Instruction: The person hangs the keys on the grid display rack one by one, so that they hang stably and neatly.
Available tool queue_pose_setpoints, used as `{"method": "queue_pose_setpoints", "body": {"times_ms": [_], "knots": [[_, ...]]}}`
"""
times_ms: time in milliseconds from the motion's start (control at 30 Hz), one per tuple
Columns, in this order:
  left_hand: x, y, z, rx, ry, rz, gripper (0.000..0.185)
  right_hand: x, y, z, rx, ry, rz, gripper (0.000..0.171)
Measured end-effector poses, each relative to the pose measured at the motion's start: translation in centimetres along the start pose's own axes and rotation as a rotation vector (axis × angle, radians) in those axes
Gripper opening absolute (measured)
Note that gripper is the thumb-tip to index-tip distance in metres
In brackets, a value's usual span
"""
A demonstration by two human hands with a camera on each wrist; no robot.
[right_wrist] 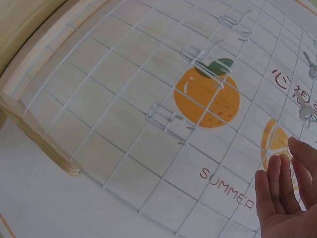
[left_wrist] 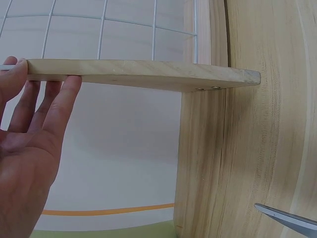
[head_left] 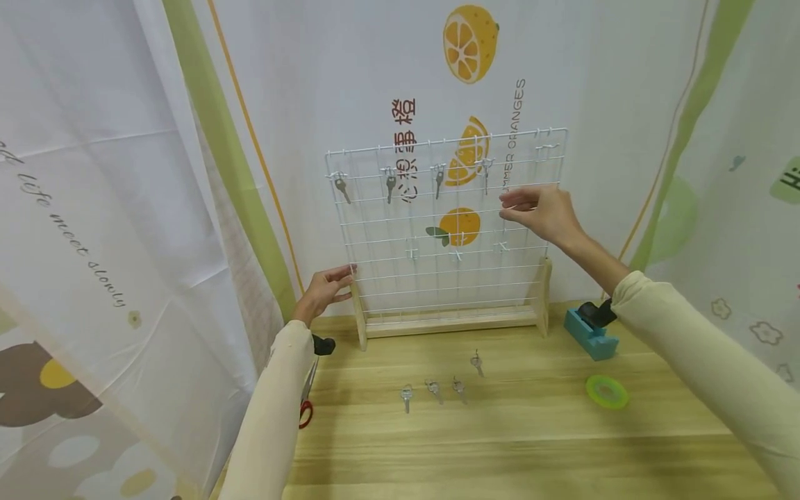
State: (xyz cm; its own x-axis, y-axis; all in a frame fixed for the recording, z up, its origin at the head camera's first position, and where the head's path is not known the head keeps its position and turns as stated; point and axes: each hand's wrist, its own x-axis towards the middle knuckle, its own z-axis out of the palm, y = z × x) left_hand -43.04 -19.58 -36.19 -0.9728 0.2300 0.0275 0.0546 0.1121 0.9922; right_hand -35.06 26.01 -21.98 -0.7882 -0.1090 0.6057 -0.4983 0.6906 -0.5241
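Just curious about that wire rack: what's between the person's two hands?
In the head view, the white wire grid spans between the left hand and right hand, with small empty hooks clipped on it.

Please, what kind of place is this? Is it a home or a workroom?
Probably a staged work corner, not a lived-in room. Printed cloth with oranges screens off the walls behind a wooden table. On the table stand a wire rack hung with keys, plus loose keys, scissors and tape.
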Motion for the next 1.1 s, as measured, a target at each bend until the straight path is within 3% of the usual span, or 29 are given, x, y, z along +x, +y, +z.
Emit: {"method": "queue_pose_setpoints", "body": {"times_ms": [600,1100], "knots": [[0.2,0.1,0.2,-0.003,0.034,-0.003,0.053,-4.5,3.1,4.3,0.001,-0.163,-0.046,0.03],[0.5,0.0,0.0,-0.009,0.042,-0.011,0.053,-7.8,5.9,8.6,0.049,-0.231,-0.056,0.027]]}}
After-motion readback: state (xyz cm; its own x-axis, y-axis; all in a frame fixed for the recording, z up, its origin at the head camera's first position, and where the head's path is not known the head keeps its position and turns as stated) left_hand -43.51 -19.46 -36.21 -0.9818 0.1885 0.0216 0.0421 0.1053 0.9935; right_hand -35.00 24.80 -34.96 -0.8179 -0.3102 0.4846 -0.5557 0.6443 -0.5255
